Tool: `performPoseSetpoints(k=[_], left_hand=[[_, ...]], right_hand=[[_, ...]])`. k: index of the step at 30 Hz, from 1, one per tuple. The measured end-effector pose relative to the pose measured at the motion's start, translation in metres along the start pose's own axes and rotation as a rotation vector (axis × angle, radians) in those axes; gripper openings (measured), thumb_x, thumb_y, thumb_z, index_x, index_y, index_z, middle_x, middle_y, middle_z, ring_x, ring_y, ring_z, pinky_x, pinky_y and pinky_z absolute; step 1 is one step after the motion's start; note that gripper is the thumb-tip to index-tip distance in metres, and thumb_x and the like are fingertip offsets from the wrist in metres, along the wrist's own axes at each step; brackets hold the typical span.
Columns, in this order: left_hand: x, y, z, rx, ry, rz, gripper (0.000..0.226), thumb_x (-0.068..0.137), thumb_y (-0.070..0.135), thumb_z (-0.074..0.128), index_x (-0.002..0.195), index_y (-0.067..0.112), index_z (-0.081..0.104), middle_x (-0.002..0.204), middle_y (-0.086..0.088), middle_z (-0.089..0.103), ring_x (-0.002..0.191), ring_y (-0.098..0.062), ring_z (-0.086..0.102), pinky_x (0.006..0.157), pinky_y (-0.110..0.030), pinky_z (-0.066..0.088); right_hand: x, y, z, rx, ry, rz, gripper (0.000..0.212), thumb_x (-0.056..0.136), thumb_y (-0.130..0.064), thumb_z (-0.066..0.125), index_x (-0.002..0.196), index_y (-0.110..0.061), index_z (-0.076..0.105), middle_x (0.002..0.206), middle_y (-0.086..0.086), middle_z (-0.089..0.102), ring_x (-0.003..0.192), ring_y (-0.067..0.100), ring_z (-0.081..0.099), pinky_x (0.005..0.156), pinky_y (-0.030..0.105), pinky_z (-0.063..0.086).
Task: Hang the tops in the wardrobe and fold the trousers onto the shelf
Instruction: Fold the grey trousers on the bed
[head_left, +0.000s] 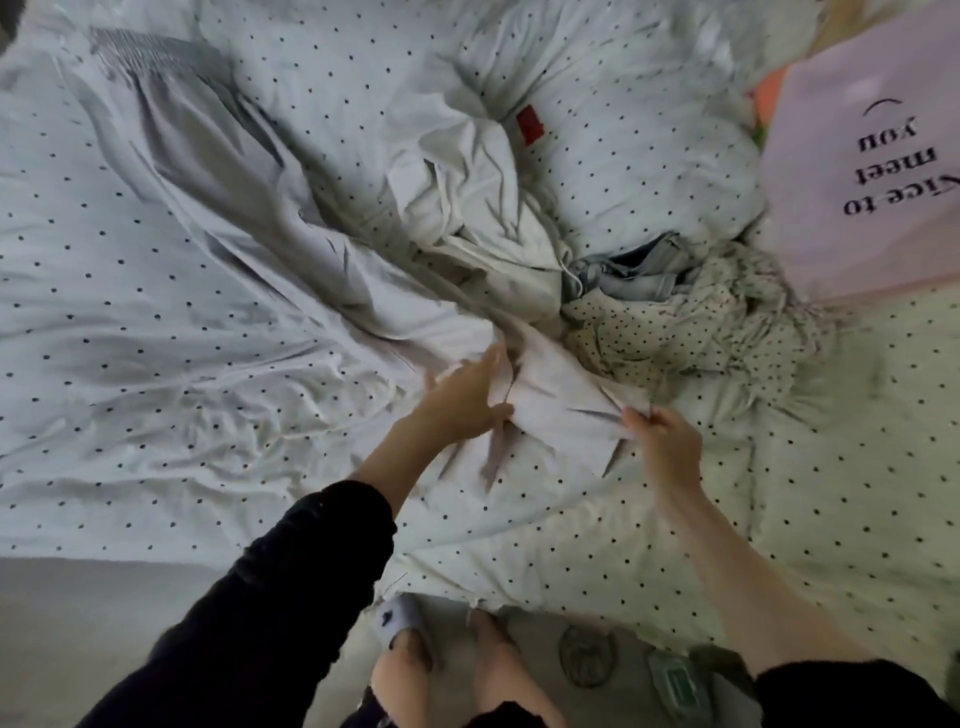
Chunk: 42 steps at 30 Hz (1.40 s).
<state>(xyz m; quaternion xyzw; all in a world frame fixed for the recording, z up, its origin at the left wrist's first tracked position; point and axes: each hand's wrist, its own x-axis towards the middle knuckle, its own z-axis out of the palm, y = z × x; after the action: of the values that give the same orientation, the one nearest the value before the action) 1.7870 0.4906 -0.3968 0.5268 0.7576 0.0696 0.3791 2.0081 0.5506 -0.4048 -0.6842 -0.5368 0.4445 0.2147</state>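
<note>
Nothing looked hung or folded yet: pale trousers (291, 218) were spread on the bed (130, 415), their hem pinched by left hand (462, 400) and right hand (665, 441) fingers, other clothes (649, 306) piled beside.

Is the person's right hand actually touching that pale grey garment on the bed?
Touching. The head view shows the right hand pinching a corner of the pale grey garment between its fingertips.

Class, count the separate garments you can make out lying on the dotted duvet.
4, perhaps more hidden in the heap: pale grey trousers spread at left, held by both hands; a crumpled white garment centre; a denim piece beside it; a spotted cream top at right.
</note>
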Motion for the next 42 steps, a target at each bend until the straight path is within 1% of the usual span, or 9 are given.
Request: performPoseSetpoints(k=[6,10,17,20,24,29,33,37,42], left_hand=[[-0.002,-0.047,0.051,-0.032,-0.027,-0.234,0.097,0.083,0.029,0.069,0.15,0.019,-0.001,0.158,-0.005,-0.003,0.145,-0.028,0.001,0.114,-0.055,0.016],[-0.011,-0.073,0.061,-0.025,0.055,-0.488,0.113,0.079,0.032,0.073,0.148,0.025,-0.016,0.155,-0.01,-0.023,0.143,-0.032,-0.017,0.112,-0.061,0.004],[0.023,-0.108,0.051,-0.065,0.127,-0.564,0.111,0.074,0.047,0.073,0.149,0.024,-0.006,0.156,-0.009,0.017,0.145,-0.028,0.005,0.112,-0.057,0.0],[0.031,-0.101,0.049,-0.038,0.044,-0.533,0.068,0.077,0.048,0.063,0.128,0.006,0.046,0.121,-0.016,0.058,0.117,-0.034,0.05,0.098,-0.043,0.035],[0.028,-0.051,0.022,-0.458,0.06,-0.399,0.042,0.061,0.031,0.062,0.092,0.001,0.066,0.089,-0.013,0.067,0.082,-0.03,0.065,0.072,-0.042,0.052],[0.044,0.036,-0.02,-0.547,0.103,-0.101,0.029,0.087,0.016,0.06,0.114,0.009,0.057,0.099,-0.008,0.066,0.087,-0.021,0.065,0.076,-0.035,0.056],[0.058,0.084,-0.005,-0.798,-0.293,-0.059,0.058,0.095,0.023,0.052,0.147,0.02,0.025,0.128,-0.005,0.054,0.114,-0.022,0.055,0.095,-0.036,0.048],[0.072,0.069,0.039,-0.329,-0.211,-0.012,0.045,0.098,0.027,0.045,0.141,0.014,0.039,0.144,-0.005,0.043,0.129,-0.019,0.043,0.103,-0.027,0.033],[0.064,0.005,0.085,-0.067,-0.127,-0.077,0.062,0.091,0.018,0.057,0.146,0.017,0.028,0.151,-0.008,0.029,0.138,-0.026,0.026,0.112,-0.038,0.025]], right_hand=[[0.009,0.066,-0.002,-0.303,-0.314,0.318,0.03,0.081,-0.017,0.069,0.061,-0.01,0.048,0.06,0.004,0.044,0.055,0.015,0.039,0.053,0.028,0.025],[0.004,0.085,0.011,-0.238,-0.63,0.547,0.026,0.084,-0.032,0.069,0.094,-0.009,0.065,0.091,0.003,0.065,0.086,0.016,0.057,0.062,0.025,0.039],[0.049,0.092,0.036,-0.005,-0.392,0.526,0.036,0.089,-0.045,0.058,0.099,-0.01,0.056,0.098,0.007,0.057,0.097,0.022,0.057,0.079,0.035,0.05],[0.062,0.095,0.05,0.094,-0.246,0.511,0.028,0.081,-0.016,0.066,0.099,0.004,0.062,0.087,0.015,0.061,0.081,0.029,0.058,0.073,0.039,0.048],[0.053,0.101,0.049,-0.026,-0.202,0.469,0.014,0.074,-0.009,0.057,0.08,0.003,0.061,0.074,0.018,0.06,0.071,0.033,0.059,0.061,0.035,0.047],[0.025,0.09,0.023,-0.086,-0.124,0.514,0.02,0.092,-0.014,0.05,0.098,-0.001,0.064,0.097,0.017,0.066,0.09,0.03,0.063,0.075,0.039,0.047],[0.037,0.065,0.002,0.407,-0.09,0.601,0.028,0.097,-0.033,0.047,0.105,-0.007,0.055,0.107,0.013,0.059,0.092,0.02,0.059,0.081,0.036,0.049],[0.056,0.057,-0.017,0.601,-0.242,0.653,0.063,0.096,-0.057,0.03,0.141,-0.014,0.038,0.145,0.008,0.041,0.13,0.026,0.043,0.098,0.039,0.038],[0.072,0.071,-0.008,0.409,-0.326,0.672,0.073,0.09,-0.061,0.042,0.144,-0.014,0.033,0.139,0.008,0.049,0.121,0.026,0.052,0.096,0.043,0.044]])
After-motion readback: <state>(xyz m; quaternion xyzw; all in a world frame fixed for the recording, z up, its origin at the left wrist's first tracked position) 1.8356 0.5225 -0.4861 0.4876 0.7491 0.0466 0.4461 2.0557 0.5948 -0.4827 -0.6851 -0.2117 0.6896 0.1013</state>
